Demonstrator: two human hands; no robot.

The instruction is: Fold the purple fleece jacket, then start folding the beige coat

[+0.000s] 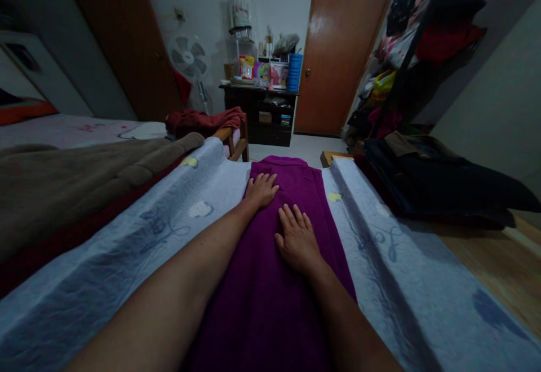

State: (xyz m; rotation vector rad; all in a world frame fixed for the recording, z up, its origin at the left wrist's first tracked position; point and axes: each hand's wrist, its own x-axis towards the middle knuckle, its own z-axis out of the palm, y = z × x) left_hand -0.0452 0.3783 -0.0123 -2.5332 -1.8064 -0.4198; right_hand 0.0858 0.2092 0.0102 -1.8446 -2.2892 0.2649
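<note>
A purple cloth (270, 299) lies lengthwise down the middle of a pale blue patterned sheet (139, 248). My left hand (262, 189) rests flat on the cloth's left edge farther away, fingers stretched out. My right hand (297, 240) lies flat on the cloth closer to me, fingers spread, palm down. Neither hand holds anything.
A brown blanket (84, 175) lies on the bed at left. Dark folded clothes (435, 183) sit at right by a clothes rack (418, 34). Beyond are a wooden stool with a red cloth (211, 121), a fan (190, 59), a cluttered dark cabinet (264, 107) and a wooden door (338, 51).
</note>
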